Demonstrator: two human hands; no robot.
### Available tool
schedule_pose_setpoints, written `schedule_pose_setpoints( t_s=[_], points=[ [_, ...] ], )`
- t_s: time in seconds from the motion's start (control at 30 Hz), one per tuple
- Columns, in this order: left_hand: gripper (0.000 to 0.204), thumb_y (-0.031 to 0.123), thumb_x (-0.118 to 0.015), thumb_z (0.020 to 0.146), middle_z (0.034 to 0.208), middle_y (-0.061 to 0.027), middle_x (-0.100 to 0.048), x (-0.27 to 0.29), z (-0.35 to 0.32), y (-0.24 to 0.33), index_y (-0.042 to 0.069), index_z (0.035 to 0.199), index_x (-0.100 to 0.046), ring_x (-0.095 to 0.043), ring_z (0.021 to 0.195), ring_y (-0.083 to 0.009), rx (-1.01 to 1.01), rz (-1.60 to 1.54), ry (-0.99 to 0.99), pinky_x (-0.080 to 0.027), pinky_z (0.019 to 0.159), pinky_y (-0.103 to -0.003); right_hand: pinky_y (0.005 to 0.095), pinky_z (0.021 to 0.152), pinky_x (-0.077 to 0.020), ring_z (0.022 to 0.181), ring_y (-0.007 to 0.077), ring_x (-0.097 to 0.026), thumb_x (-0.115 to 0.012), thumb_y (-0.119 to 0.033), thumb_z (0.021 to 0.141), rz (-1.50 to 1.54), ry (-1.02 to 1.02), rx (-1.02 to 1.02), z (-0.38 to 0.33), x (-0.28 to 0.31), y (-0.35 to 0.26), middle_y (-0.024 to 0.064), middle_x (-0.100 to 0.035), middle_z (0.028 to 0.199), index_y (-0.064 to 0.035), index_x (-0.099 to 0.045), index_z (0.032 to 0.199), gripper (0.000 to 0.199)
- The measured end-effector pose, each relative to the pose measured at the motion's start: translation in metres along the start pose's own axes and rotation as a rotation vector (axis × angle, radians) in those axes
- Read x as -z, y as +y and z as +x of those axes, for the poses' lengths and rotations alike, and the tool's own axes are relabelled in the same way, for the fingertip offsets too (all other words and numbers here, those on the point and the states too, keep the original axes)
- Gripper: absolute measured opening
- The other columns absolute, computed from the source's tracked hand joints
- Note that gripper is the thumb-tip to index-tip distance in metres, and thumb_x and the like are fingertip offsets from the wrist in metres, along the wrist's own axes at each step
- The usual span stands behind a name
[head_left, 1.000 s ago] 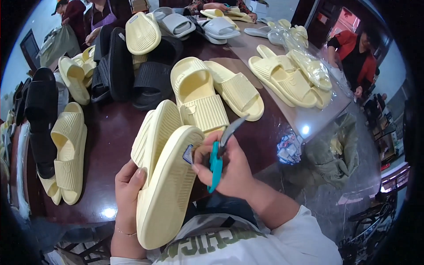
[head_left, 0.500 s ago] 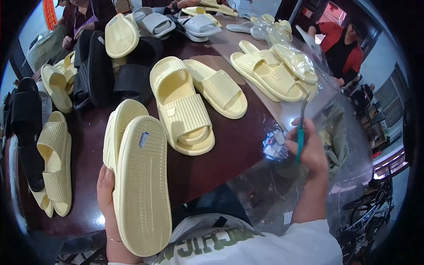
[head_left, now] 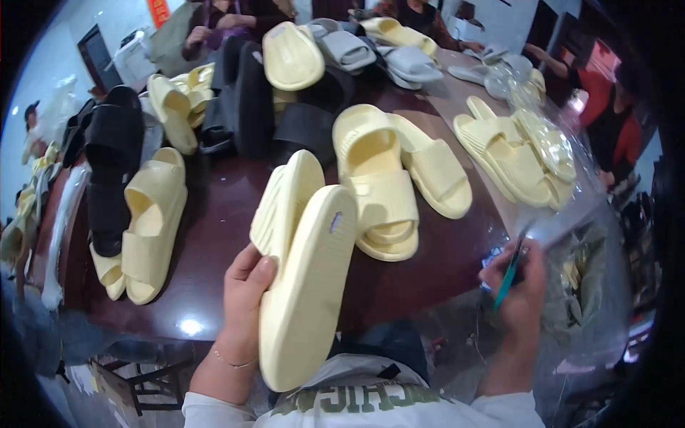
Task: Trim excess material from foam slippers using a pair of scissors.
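My left hand point(head_left: 241, 307) grips a pair of pale yellow slide sandals point(head_left: 307, 264) held sole to sole, upright and tilted, soles facing me; a small sticker shows on the nearer sole. My right hand point(head_left: 519, 292) is off to the right at the table's edge, fingers closed around a teal-handled tool point(head_left: 508, 274) that looks like small scissors. It hovers by a clear plastic bag point(head_left: 571, 285). A second pale yellow pair point(head_left: 389, 171) lies on the dark table point(head_left: 214, 228) just beyond the held pair.
More yellow sandals point(head_left: 146, 221) lie at the left, black ones point(head_left: 114, 164) and grey ones point(head_left: 349, 50) farther back. Bagged yellow pairs point(head_left: 528, 150) sit at the right. Other people sit at the far side and right of the table.
My right hand has left the held sandals and swung right and down to the table's edge with the teal tool. The left hand keeps its hold on the pair.
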State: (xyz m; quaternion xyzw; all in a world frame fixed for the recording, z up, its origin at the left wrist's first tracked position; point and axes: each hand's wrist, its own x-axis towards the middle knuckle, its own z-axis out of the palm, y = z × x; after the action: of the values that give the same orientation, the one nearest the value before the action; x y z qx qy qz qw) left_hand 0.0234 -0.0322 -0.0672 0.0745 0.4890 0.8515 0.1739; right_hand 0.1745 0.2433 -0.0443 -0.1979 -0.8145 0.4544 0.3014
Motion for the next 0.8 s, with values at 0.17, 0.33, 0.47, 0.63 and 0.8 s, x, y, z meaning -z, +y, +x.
schedule_pose_setpoints(
  t_s=[0.17, 0.33, 0.47, 0.63, 0.8],
  points=[
    [0.038, 0.009, -0.055, 0.085, 0.110, -0.0110, -0.056, -0.004, 0.005, -0.010, -0.003, 0.120, -0.045, -0.056, 0.095, -0.0150, -0.276, 0.021, 0.202, -0.045, 0.083, -0.029, 0.0213, 0.057, -0.0468, 0.069, 0.0144, -0.058, -0.079, 0.004, 0.056, 0.408, -0.595, 0.112, -0.050, -0.090, -0.002, 0.0222, -0.053, 0.113, -0.0070, -0.031, 0.106, 0.071],
    [0.030, 0.006, -0.054, 0.086, 0.104, -0.0079, -0.057, 0.002, 0.010, -0.011, -0.002, 0.114, -0.048, -0.054, 0.092, -0.0138, -0.469, -0.211, 0.358, -0.044, 0.082, -0.027, 0.0246, 0.067, -0.0481, 0.082, 0.0192, -0.058, -0.077, 0.006, 0.059, 0.376, -0.647, 0.211, -0.072, -0.119, -0.002, 0.0256, -0.048, 0.120, -0.0067, -0.029, 0.105, 0.068],
    [0.026, 0.006, -0.055, 0.086, 0.100, -0.0058, -0.056, 0.009, 0.008, -0.013, -0.001, 0.110, -0.049, -0.053, 0.092, -0.0126, -0.455, -0.300, 0.407, -0.043, 0.083, -0.027, 0.0292, 0.077, -0.0457, 0.088, 0.0201, -0.056, -0.072, 0.008, 0.063, 0.396, -0.490, 0.438, -0.070, -0.149, -0.002, 0.0249, -0.050, 0.115, -0.0061, -0.030, 0.103, 0.059],
    [0.026, 0.011, -0.053, 0.086, 0.101, -0.0048, -0.055, 0.030, 0.016, -0.013, 0.004, 0.110, -0.045, -0.053, 0.094, -0.0150, -0.282, -0.150, 0.374, -0.041, 0.087, -0.030, 0.0321, 0.081, -0.0430, 0.089, 0.0202, -0.054, -0.064, 0.005, 0.069, 0.205, -0.378, 0.407, -0.067, -0.139, 0.023, 0.0188, -0.052, 0.102, -0.0044, -0.033, 0.099, 0.044],
    [0.034, 0.010, -0.057, 0.084, 0.105, -0.0068, -0.054, 0.036, 0.017, 0.002, 0.002, 0.115, -0.046, -0.053, 0.093, -0.0153, -0.268, -0.482, 0.355, -0.041, 0.085, -0.027, 0.0303, 0.073, -0.0478, 0.085, 0.0238, -0.060, -0.068, -0.002, 0.071, 0.108, -0.304, 0.586, -0.062, -0.132, 0.000, 0.0182, -0.058, 0.095, -0.0027, -0.040, 0.096, 0.037]
  ],
)
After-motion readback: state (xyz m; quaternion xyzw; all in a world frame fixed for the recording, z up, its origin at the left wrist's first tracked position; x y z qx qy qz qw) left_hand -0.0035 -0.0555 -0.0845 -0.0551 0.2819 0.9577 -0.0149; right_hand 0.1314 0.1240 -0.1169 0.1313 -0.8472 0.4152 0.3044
